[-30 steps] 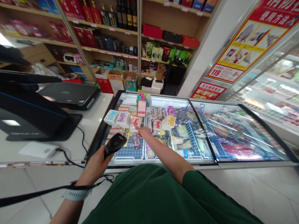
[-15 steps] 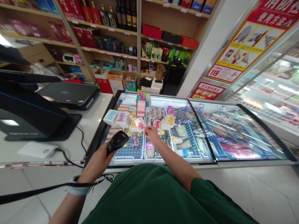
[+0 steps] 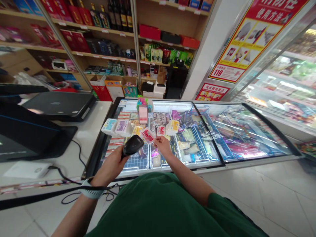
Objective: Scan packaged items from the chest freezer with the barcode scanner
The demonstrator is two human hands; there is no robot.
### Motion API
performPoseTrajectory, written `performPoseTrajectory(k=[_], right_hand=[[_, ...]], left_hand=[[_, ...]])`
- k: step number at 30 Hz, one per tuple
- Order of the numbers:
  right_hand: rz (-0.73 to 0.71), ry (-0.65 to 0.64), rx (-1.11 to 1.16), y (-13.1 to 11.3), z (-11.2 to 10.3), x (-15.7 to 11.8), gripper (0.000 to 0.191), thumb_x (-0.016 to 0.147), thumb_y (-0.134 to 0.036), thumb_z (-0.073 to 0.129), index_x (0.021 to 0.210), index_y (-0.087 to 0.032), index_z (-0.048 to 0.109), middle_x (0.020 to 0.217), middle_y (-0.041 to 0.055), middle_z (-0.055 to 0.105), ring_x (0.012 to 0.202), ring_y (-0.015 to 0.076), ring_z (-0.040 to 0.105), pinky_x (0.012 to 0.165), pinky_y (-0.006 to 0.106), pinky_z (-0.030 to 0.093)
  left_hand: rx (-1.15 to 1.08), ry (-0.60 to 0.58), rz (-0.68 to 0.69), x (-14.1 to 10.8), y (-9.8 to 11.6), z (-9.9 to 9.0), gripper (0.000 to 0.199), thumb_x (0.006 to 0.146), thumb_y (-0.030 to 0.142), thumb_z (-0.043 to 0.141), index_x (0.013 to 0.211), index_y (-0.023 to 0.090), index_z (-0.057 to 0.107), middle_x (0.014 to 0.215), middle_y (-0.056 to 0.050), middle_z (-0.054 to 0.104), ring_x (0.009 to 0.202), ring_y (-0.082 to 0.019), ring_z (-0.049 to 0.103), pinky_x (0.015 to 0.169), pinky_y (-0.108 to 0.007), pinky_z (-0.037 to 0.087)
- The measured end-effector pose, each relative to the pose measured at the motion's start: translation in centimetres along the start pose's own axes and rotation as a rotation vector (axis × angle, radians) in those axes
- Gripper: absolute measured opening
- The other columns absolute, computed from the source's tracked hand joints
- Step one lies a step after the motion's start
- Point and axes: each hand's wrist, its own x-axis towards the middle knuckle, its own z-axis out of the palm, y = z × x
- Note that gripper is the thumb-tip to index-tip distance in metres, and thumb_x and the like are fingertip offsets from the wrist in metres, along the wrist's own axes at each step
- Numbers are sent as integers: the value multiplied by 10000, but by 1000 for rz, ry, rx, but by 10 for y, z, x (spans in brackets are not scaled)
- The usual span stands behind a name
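My left hand (image 3: pixel 111 166) is closed round the handle of a black handheld scanner (image 3: pixel 134 144), whose head points at a red-labelled plastic box (image 3: pixel 147 135). With pinched fingers, my right hand (image 3: pixel 161 144) holds that box by its right edge over the glass freezer top. Left of it on the glass stand a blue-labelled box (image 3: pixel 109 125), a purple-labelled box (image 3: pixel 122 127) and a yellow-labelled box (image 3: pixel 137 130), partly behind the scanner. Just right of it are another red-labelled box (image 3: pixel 161 130) and a yellow-labelled stack (image 3: pixel 173 126).
The chest freezer (image 3: pixel 223 164) stretches to the right. On the left counter (image 3: pixel 98 115) are a black terminal (image 3: pixel 27 131), a closed black device (image 3: pixel 61 103) and a white box (image 3: pixel 28 169) with a cable. Stocked shelves (image 3: pixel 106 29) stand behind.
The scanner has moved right, closer to the held red-labelled box. That box now shows its label more squarely. The whole view has shifted slightly.
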Motion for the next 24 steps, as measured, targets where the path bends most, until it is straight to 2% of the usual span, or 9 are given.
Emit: performPoseTrajectory(k=[8,18,21,24], right_hand=[[37,-1,22,-2,-2,-4,65,762,-185,674,788,-182,615,611,-29,650,562,139,654,582,237,535],[23,-13,41,11,-3,2,98,772,-230,681,801,-172,607,641,-19,661,552,131,652,566,229,527],[67,-14,88,13,-4,4,103,766,-224,692,783,-167,609,605,-19,652,539,129,641,552,224,520],[179,3,194,17,-6,12,103,767,-219,696,753,-158,615,594,-10,653,529,125,627,553,228,522]], left_hand=[[8,-11,43,2,6,3,384,861,405,458,1154,164,515,1068,-157,678,1033,-312,655,891,-424,496],[-12,-3,57,3,3,7,343,859,412,467,1101,175,513,1076,-156,670,1023,-301,654,898,-412,492],[-18,-4,50,4,3,6,350,862,409,468,1115,171,507,1084,-162,666,1012,-297,651,895,-413,490],[-12,13,26,3,2,5,349,851,418,481,1106,183,521,1084,-154,675,1022,-301,651,888,-408,495]])
